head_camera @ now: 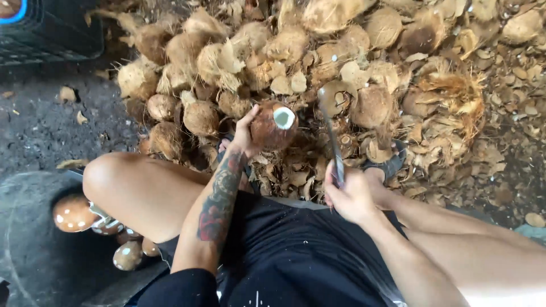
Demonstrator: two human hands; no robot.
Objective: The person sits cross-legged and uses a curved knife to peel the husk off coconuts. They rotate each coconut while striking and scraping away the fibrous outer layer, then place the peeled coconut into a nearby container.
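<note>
My left hand grips a brown husked coconut held out over the husk pile; one end is cut away and shows white flesh. My right hand is closed around the handle of a long metal blade that points away from me, its rounded tip just right of the coconut. Blade and coconut are apart. I sit with both knees spread, in black shorts, feet in dark sandals.
A big heap of fibrous coconuts and husk pieces fills the ground ahead and to the right. Several peeled glossy brown coconuts lie in a dark tub at lower left. A black crate stands top left.
</note>
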